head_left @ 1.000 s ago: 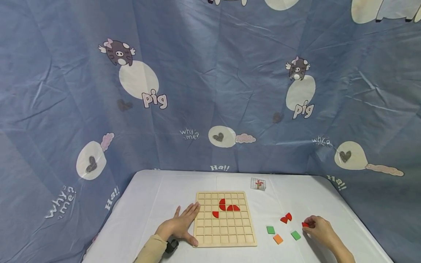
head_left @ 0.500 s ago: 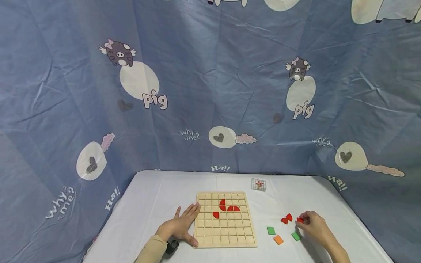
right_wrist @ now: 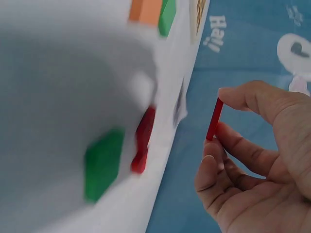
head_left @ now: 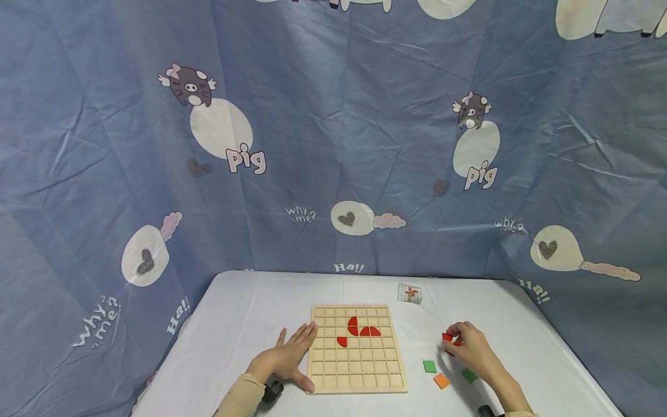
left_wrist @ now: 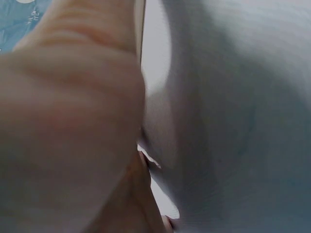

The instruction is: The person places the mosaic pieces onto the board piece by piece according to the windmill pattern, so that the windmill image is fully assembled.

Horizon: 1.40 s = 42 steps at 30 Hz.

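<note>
My left hand (head_left: 285, 358) lies with spread, straight fingers along the left edge of the wooden grid board (head_left: 354, 370). On the board, several red quarter-circle tiles (head_left: 341, 341) sit in separate cells of the upper half. My right hand (head_left: 471, 347) pinches another red quarter-circle tile (right_wrist: 215, 119) between thumb and fingers, raised above the table. Below it, two loose red tiles (right_wrist: 145, 128) lie on the cloth, partly hidden by the hand in the head view. The left wrist view is mostly filled by the left hand (left_wrist: 68, 121) close up.
Two green square tiles (head_left: 429, 366) and an orange square tile (head_left: 442, 380) lie right of the board. A small card with a grid pattern (head_left: 409, 293) lies behind, at the board's back right. White cloth (head_left: 271, 301) covers the table, and a blue printed curtain (head_left: 292, 145) hangs behind it.
My right hand has moved left and away from me, carrying the pinched red tile from beside the green tile to over the loose red ones. My left hand stays put.
</note>
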Tool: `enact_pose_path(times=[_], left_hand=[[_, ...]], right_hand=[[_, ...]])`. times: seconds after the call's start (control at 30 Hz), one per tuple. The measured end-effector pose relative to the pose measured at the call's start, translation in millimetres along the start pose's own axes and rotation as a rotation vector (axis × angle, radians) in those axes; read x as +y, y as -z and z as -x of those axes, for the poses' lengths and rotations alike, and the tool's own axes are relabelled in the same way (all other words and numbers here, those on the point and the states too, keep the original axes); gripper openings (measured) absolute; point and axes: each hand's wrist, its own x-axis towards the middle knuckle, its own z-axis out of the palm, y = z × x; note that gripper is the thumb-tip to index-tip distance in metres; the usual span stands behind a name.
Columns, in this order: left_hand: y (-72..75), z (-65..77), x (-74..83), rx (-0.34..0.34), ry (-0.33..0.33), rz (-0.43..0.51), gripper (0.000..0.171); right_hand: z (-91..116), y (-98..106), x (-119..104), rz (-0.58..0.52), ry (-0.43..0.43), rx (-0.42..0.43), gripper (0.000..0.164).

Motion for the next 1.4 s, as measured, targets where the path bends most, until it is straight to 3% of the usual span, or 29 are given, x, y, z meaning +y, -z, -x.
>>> enact_pose_path(times=[0.5, 0.97, 1.4], left_hand=[[3.5, -0.1, 3.0, -0.012, 0.005, -0.002, 0.136], [3.0, 1.5, 2.6, -0.015, 0.008, -0.002, 0.136], [3.7, 3.6, 2.3, -0.005, -0.003, -0.007, 0.136]], right_hand=[[-18, -43, -58, -0.069, 0.114, -0.015, 0.020], [-23, -72, -107, -0.124, 0.292, -0.115, 0.020], [-25, -97, -132, -0.119, 0.350, -0.198, 0.020]])
